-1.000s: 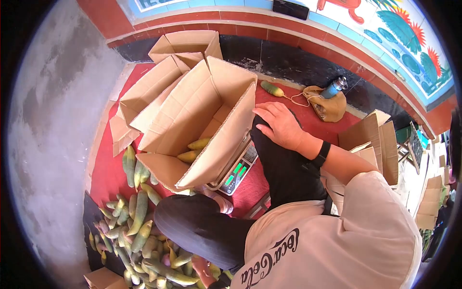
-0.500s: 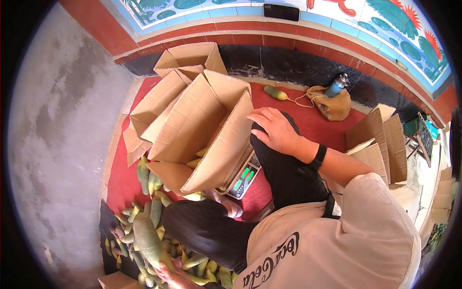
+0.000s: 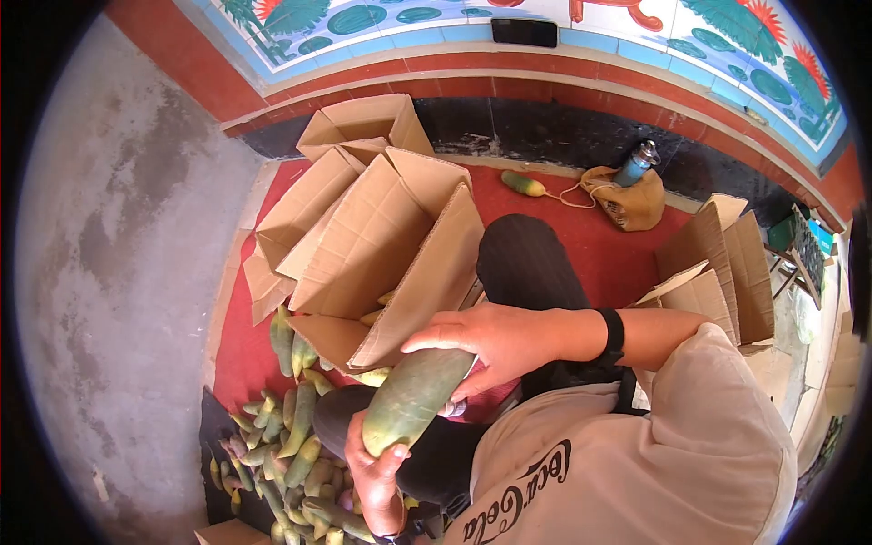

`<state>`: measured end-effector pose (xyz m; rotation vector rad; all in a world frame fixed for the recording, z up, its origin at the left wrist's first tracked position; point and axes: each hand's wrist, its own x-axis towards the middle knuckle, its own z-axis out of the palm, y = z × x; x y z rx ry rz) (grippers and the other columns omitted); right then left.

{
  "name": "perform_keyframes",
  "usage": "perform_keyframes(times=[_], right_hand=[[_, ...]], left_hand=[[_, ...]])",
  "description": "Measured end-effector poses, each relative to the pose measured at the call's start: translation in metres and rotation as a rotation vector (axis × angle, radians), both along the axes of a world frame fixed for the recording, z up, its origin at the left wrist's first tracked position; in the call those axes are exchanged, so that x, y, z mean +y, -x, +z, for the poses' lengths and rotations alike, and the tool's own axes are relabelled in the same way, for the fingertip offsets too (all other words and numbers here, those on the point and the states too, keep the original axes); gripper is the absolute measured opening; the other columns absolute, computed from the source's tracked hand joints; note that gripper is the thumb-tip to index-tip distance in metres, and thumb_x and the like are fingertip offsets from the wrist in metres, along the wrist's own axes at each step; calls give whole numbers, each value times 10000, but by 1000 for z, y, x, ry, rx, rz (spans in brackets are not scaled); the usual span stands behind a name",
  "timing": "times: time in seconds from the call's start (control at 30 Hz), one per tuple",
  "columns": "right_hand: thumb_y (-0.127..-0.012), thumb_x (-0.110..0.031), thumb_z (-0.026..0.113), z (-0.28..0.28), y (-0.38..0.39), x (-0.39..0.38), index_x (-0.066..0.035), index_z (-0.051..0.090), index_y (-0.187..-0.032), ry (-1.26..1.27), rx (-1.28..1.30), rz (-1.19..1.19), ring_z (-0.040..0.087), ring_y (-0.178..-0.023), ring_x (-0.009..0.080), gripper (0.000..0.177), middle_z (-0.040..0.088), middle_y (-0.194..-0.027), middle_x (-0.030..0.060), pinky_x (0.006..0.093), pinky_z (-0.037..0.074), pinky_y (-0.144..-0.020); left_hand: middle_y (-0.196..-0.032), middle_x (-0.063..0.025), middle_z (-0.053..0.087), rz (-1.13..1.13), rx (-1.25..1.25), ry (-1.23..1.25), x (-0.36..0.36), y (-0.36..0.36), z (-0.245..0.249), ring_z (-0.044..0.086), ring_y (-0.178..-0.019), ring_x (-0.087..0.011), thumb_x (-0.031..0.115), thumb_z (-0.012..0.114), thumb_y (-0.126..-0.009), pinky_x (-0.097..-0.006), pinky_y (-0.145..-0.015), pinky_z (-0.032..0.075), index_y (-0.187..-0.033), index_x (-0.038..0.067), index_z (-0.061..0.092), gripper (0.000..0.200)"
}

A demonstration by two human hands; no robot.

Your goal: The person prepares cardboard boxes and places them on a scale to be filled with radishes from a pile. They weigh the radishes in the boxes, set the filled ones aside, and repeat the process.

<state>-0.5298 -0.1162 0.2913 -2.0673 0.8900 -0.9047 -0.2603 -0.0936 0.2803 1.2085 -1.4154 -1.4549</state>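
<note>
A big green radish [image 3: 414,397], paler at its lower end, is held between my two hands above my bent leg. My left hand [image 3: 374,470] grips the lower end, thumb on one side and fingers on the other. Around the upper end curve the fingers and thumb of my right hand [image 3: 495,341], which wears a black wristband. Just beyond the radish stands an open cardboard box [image 3: 368,250] with a few radishes [image 3: 371,317] visible inside. Below and left lies a heap of green radishes [image 3: 295,459].
More cardboard boxes stand behind [image 3: 363,123] and at the right [image 3: 704,263]. A single radish [image 3: 522,183] lies on the red carpet [image 3: 509,222] near a brown bag [image 3: 631,204] with a blue bottle [image 3: 639,163]. A grey wall [image 3: 118,272] borders the left.
My left hand has lifted the big radish from over the heap up and right. My right hand has left my knee and come down onto its upper end. The scale's display is now hidden.
</note>
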Motion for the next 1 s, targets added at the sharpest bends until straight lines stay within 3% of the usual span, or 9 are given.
perform_keyframes(times=[0.2,0.27,0.33,0.37,0.53,0.6,0.73,0.83,1.0], right_hand=[[-697,-211,749,-14,0,0,-34,468,-1233,-49,-146,-82,585,-995,339,630,554,-1127,176,393,469,-854],[-690,-213,758,-6,4,-7,-36,483,-1213,39,-109,-170,590,-988,334,616,564,-1108,177,385,476,-847],[-698,-215,759,3,11,-16,-48,498,-1191,82,-70,-273,603,-967,315,583,582,-1051,165,369,482,-833],[-698,-193,765,7,16,-21,-44,503,-1197,60,-82,-312,592,-984,278,583,576,-1066,144,355,470,-845],[-767,-106,708,8,40,-57,-43,483,-1212,36,-199,-527,556,-947,143,502,581,-998,54,304,456,-840],[-789,-123,689,8,50,-76,-27,487,-1196,-30,-165,-592,553,-940,136,465,583,-997,64,293,454,-831],[-786,-158,693,4,54,-109,-23,489,-1189,69,126,-695,563,-868,183,471,583,-1007,112,317,465,-793],[-751,-267,695,-10,54,-133,-63,501,-1164,208,461,-683,580,-947,356,500,579,-1019,169,412,470,-811],[-761,-280,695,-26,39,-169,-30,523,-1168,5,950,-515,575,-1000,324,508,601,-1022,166,391,456,-859]], left_hand=[[-901,-84,593,-68,30,60,-15,8,0,573,-718,-138,597,583,-810,-258,-578,470,-1125,-42,504,716],[-1089,-134,576,22,45,171,-30,0,-20,568,-995,-210,632,314,-915,-333,-889,436,-1212,-45,465,754],[-1197,-152,539,28,123,125,-48,-8,-23,502,-1145,-238,617,273,-931,-362,-1007,351,-1227,-41,461,745],[-1139,-130,559,64,3,224,-57,-14,-32,536,-1054,-213,635,250,-926,-332,-927,395,-1248,-39,464,776],[-1369,-197,409,33,-519,474,-76,-17,-35,377,-1283,-341,264,607,-844,-401,-1074,276,-1283,17,481,519],[-1390,-172,398,-4,-777,655,-77,-5,-33,331,-1316,-330,201,618,-838,-398,-1066,295,-1299,30,466,515],[-1422,-169,344,-128,-1032,636,-83,-3,-46,235,-1356,-364,313,666,-791,-464,-1094,241,-1299,24,462,619],[-1348,-157,444,-158,-998,631,-83,-4,-45,258,-1348,-363,312,662,-796,-477,-1087,249,-1263,10,491,582],[-1258,-175,520,-182,-941,672,-81,-6,-42,310,-1319,-367,259,685,-776,-461,-1072,288,-1229,-11,514,554]])
